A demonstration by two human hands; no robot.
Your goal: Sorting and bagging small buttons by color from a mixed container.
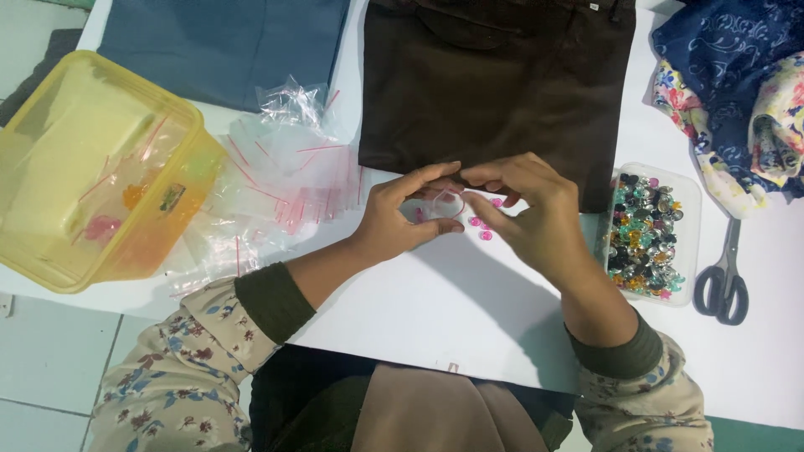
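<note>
Both hands meet at the middle of the white desk point(469, 301), just below the lower edge of a dark brown folded cloth point(494, 84). The left hand point(402, 218) holds a small clear plastic bag point(442, 203), its grip pinched shut on the bag's edge between thumb and fingers. The right hand point(528, 213) has its fingertips at the bag's mouth, touching it; whether that grip is clamped on the bag or on a bead, I cannot tell. A few pink beads point(484, 228) lie loose on the desk just under the two hands. To the left of the hands is a scattered heap of empty clear bags point(276, 184) with red strips, and beyond it a yellow plastic box point(50, 259) at the desk's left edge. To the right, near the right wrist, stands a clear tray point(691, 188) filled with many-coloured beads, with scissors point(724, 280) just beside it. A blue folded cloth point(218, 46) lies at the top left, and flowered fabric point(737, 92) is bunched at the top right.
</note>
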